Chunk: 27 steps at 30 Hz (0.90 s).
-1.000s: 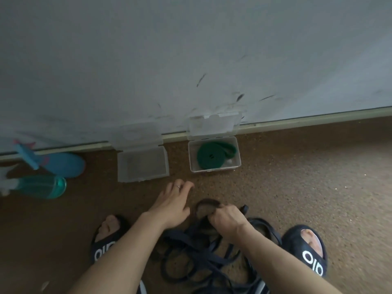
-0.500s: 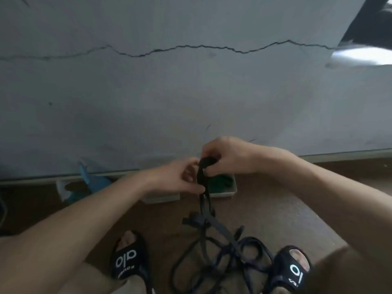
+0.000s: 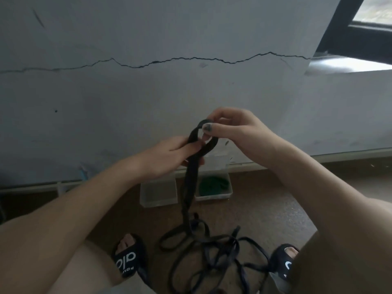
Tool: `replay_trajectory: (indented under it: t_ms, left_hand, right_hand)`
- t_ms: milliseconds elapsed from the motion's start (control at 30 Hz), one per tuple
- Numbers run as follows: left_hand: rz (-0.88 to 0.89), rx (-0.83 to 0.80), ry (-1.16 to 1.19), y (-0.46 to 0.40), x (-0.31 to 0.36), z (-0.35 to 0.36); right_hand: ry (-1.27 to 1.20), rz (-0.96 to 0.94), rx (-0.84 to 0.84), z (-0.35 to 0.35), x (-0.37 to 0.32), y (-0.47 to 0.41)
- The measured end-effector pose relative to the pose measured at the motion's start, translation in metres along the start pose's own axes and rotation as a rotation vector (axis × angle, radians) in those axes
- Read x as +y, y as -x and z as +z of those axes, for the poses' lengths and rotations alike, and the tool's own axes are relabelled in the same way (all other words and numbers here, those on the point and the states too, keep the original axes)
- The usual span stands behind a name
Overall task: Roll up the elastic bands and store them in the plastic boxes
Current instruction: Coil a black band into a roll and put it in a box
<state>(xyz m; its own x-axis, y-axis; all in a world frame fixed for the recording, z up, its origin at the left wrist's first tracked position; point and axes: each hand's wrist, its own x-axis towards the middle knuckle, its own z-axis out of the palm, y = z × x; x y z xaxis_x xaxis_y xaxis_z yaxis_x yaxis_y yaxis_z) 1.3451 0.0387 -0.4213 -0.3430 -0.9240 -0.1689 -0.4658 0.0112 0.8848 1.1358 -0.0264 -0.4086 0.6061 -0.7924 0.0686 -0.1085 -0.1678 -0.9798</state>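
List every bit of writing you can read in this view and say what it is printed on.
"alo", in large white letters across the strap of the left black slipper.
A smaller white line beneath it on the same strap: too small and blurred to read.
White lettering on the right black slipper: only a curved fragment shows, so it cannot be read.
No writing shows on the plastic boxes, the black elastic band or the wall.

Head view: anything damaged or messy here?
Yes. A long jagged crack runs across the grey wall. The dark elastic band, pinched by the left hand and right hand, trails into a tangled heap on the floor. Both plastic boxes sit upright and open.
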Motion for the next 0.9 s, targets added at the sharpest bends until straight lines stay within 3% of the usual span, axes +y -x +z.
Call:
replay_trajectory:
  t_ms: [367, 567, 700, 900]
  left_hand:
    - [0.009, 0.085, 0.043, -0.018, -0.001, -0.004]
    - [-0.022, -0.062, 0.138, -0.023, 0.003, 0.0]
    - [0.017, -0.015, 0.025, -0.024, 0.001, -0.006]
    - [0.036, 0.032, -0.157, -0.027, -0.003, -0.014]
  right_hand:
    - [-0.107, 0.085, 0.062, 0.004, 0.004, 0.001]
    - [-0.066, 0.052, 0.1, 0.001, 0.011, -0.003]
    - [-0.008, 0.04, 0.111, 0.001, 0.012, -0.001]
    - [-0.181, 0.116, 0.075, -0.001, 0.008, -0.001]
